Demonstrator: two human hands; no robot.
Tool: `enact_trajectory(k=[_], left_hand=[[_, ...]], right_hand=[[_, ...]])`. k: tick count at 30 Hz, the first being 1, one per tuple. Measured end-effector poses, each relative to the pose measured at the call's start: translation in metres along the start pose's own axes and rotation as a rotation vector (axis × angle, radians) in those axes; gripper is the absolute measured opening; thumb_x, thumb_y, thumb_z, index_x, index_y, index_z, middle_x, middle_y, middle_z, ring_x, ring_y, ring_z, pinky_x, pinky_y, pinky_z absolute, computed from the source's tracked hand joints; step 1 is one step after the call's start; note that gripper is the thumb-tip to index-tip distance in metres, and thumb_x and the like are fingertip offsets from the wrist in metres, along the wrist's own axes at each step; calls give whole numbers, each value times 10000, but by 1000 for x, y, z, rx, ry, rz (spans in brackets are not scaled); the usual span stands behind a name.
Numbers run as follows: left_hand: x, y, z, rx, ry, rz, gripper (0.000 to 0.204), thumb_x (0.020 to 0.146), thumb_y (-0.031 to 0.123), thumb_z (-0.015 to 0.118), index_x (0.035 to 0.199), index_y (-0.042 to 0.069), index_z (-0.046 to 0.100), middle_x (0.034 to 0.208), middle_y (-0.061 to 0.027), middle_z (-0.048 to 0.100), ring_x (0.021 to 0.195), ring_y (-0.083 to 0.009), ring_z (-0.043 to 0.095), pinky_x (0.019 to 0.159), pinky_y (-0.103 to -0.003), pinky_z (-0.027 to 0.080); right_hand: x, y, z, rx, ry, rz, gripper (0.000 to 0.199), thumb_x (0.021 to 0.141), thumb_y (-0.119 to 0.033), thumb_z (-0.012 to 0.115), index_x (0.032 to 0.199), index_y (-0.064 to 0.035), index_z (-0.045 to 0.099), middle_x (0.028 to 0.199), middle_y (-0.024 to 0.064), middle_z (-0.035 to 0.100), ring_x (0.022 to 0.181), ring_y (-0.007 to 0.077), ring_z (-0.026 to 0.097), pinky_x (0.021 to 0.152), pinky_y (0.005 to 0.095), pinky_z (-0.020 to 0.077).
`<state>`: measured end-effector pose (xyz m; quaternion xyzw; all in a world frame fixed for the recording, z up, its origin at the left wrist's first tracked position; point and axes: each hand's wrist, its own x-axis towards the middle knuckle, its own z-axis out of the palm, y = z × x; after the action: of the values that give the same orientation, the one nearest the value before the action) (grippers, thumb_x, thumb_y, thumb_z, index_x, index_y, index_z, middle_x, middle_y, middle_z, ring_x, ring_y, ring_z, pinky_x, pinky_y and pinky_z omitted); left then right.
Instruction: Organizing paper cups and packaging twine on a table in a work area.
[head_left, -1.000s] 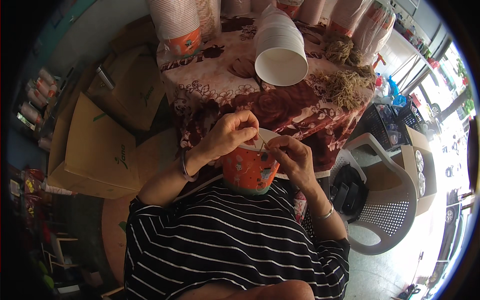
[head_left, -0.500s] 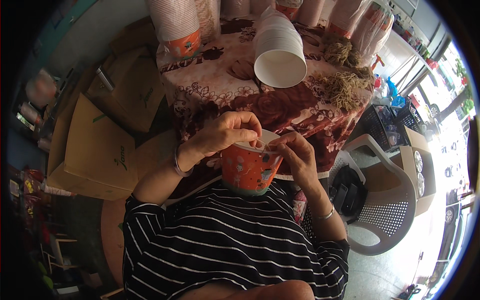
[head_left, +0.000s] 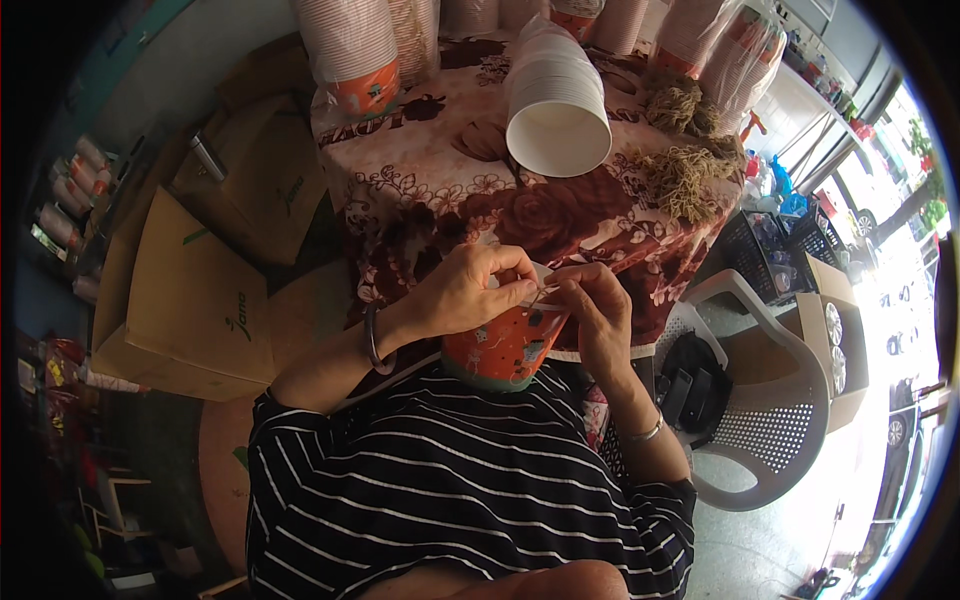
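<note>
An orange paper tub [head_left: 492, 352] with a white rim, green base and printed pictures stands against my front, in my lap area. Over its rim my left hand [head_left: 468, 292] pinches a thin pale string [head_left: 545, 291]. My right hand [head_left: 598, 308], at the tub's right side, has thumb and forefinger pinched on the same string. The fingertips of both hands almost meet. Much of the tub's opening is covered by my left hand, and how the string joins the tub is too small to tell.
On the flowered tablecloth [head_left: 400, 180] lies a stack of white tubs [head_left: 559, 138], its mouth facing me. Tan string bundles [head_left: 692, 178] lie to its right. Wrapped tub stacks [head_left: 362, 80] stand behind. Cardboard boxes [head_left: 190, 300] are at left, a grey plastic chair [head_left: 790, 400] at right.
My left hand has moved lower and turned over the rim, covering more of the tub's opening. The right hand stays nearly in place, still pinching.
</note>
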<state>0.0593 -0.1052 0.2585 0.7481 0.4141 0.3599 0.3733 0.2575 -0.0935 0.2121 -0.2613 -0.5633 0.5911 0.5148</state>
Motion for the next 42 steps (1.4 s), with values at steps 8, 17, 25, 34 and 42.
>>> enact_trajectory(k=[8, 17, 25, 34, 42], left_hand=[[-4, -3, 2, 24, -27, 54, 92, 883, 68, 614, 885, -23, 615, 775, -61, 643, 741, -117, 598, 697, -270, 476], [-4, 2, 3, -8, 19, 54, 114, 894, 95, 612, 912, -16, 632, 723, -31, 623, 671, -65, 564, 608, -231, 465], [0, -5, 9, 8, 35, 173, 120, 850, 74, 656, 942, -3, 647, 807, -55, 652, 726, -108, 603, 662, -246, 484], [0, -13, 6, -44, 119, 242, 109, 851, 93, 666, 932, 20, 650, 842, -42, 629, 797, -126, 604, 736, -277, 491], [0, -5, 9, -112, 94, 177, 108, 876, 105, 652, 941, 20, 651, 829, -41, 657, 811, -97, 611, 740, -245, 496]], right_hand=[[-2, 5, 1, -3, 50, -35, 66, 936, -69, 554, 941, -8, 579, 1020, 50, 597, 813, 77, 566, 764, 219, 460], [0, -9, 7, -152, 35, -15, 69, 902, -32, 604, 962, -6, 623, 968, 2, 614, 764, 31, 544, 660, 177, 456], [-2, 0, 5, -227, 64, -156, 60, 877, 11, 615, 936, 0, 622, 1006, 35, 597, 887, 69, 554, 731, 224, 486], [-1, -10, 5, -170, -17, 40, 221, 882, -69, 640, 1089, 4, 612, 887, 32, 650, 803, 71, 589, 737, 223, 479], [3, -6, 2, -429, -52, -82, 169, 845, -74, 670, 1005, -26, 643, 868, 42, 637, 707, 80, 611, 609, 232, 470]])
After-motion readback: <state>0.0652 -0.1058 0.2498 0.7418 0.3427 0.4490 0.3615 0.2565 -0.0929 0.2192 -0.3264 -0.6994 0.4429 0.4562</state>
